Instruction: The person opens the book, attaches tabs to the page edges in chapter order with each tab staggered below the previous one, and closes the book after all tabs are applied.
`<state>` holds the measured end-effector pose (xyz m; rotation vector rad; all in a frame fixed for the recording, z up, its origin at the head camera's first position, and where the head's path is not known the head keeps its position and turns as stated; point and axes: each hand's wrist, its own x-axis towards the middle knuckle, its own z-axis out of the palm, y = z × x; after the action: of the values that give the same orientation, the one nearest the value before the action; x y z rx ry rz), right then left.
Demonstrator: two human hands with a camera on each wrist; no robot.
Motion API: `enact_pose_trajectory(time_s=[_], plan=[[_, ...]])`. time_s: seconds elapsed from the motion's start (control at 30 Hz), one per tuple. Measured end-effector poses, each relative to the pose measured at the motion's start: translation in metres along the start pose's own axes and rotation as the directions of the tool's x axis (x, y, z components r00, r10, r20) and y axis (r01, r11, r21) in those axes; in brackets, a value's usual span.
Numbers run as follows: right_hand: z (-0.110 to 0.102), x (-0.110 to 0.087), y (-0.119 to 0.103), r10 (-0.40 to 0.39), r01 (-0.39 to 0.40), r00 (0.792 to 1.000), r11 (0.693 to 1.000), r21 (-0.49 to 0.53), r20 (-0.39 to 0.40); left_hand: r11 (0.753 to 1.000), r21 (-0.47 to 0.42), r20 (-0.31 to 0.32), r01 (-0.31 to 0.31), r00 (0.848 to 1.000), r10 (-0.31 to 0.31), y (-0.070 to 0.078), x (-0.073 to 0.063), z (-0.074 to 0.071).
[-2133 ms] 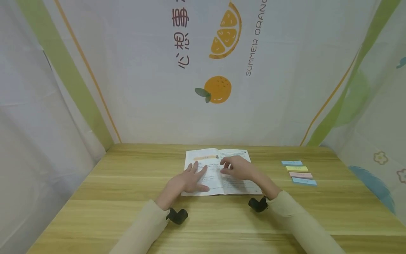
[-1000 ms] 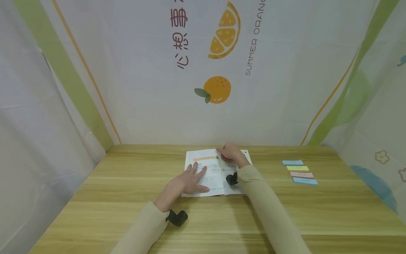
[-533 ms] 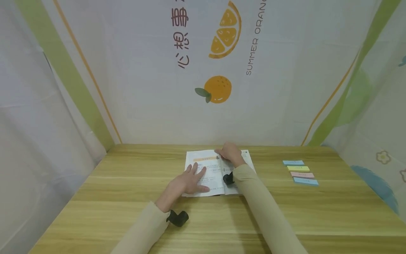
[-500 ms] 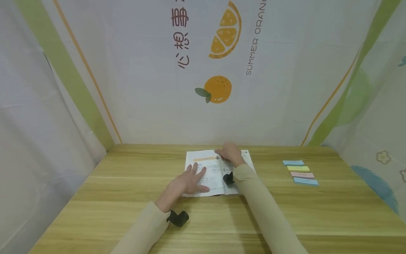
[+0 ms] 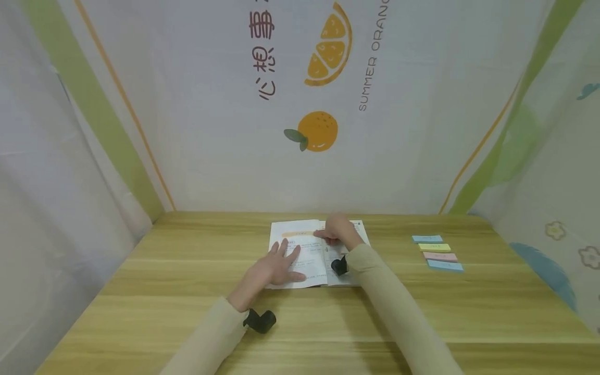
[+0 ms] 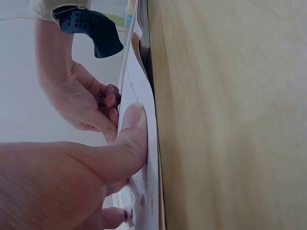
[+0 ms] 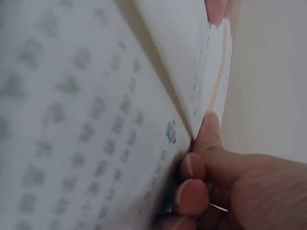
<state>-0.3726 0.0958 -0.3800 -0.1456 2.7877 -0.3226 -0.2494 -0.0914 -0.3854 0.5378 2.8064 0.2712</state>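
Note:
An open book (image 5: pixel 313 266) with printed pages lies on the table in front of me. My left hand (image 5: pixel 275 267) rests on its left page with fingers spread; in the left wrist view that hand's thumb (image 6: pixel 129 143) presses the page near the lower edge. My right hand (image 5: pixel 341 230) is at the upper part of the centre fold. Seen in the right wrist view, the right thumb (image 7: pixel 209 132) reaches onto the left page beside the fold, while the other fingers (image 7: pixel 192 194) curl against the right page. Nothing is visibly pinched between them.
To the right of the book, small pads of paper in blue (image 5: pixel 427 239), yellow (image 5: pixel 434 247) and pink (image 5: pixel 440 257), plus another blue pad (image 5: pixel 445 265), lie in a slanted row on the wooden table (image 5: pixel 187 291). A white printed curtain (image 5: pixel 225 156) hangs behind.
The right hand went from hovering over the right page to the top of the fold, and its thumb has since slid slightly down. The left hand stays in place.

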Motion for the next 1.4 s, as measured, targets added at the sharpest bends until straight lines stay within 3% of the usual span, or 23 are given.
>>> enact_pose_trajectory(time_s=[0.3,0.7,0.87,1.4], plan=[[0.005,-0.016,-0.005,-0.026,0.038,0.996,0.99,-0.134,0.087,1.0,-0.021,-0.001,0.004,1.0,-0.004,-0.001,-0.001,0.001],[0.015,-0.052,-0.002,-0.064,0.079,0.994,0.979,-0.19,0.088,1.0,-0.013,-0.003,0.003,1.0,-0.003,0.001,-0.001,0.002],[0.02,-0.067,-0.003,-0.087,0.103,0.994,0.961,-0.259,0.069,1.0,-0.014,-0.006,-0.003,1.0,0.003,0.0,-0.001,0.0],[0.031,-0.116,-0.003,-0.189,0.194,0.981,0.951,-0.24,0.042,0.999,-0.053,-0.007,-0.003,1.0,0.003,-0.003,0.0,-0.002]])
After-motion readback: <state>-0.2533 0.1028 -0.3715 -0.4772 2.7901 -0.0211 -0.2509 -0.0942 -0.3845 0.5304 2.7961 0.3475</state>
